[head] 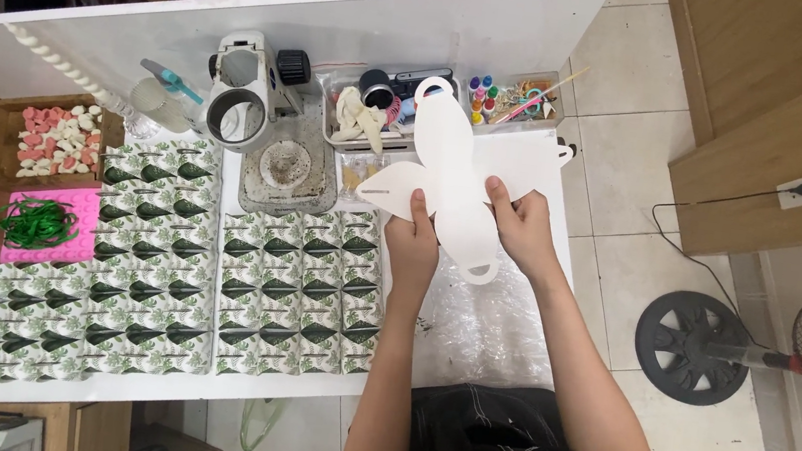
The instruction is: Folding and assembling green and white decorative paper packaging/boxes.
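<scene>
A flat white die-cut card blank (450, 166) with rounded lobes and a loop cutout at its top is held above the white table (503, 36). My left hand (412, 237) pinches its lower left lobe. My right hand (522, 227) grips its right side, thumb on top. Beneath the blank lies a sheet of clear crinkled plastic wrap (481, 315).
Rows of folded leaf-print paper boxes (174, 270) cover the table's left half. A metal press machine (268, 115) stands behind them. A wooden box of pink and white pieces (57, 138), a pink tray with green ribbon (44, 223), clear bins (379, 107) and a floor fan (709, 349) surround.
</scene>
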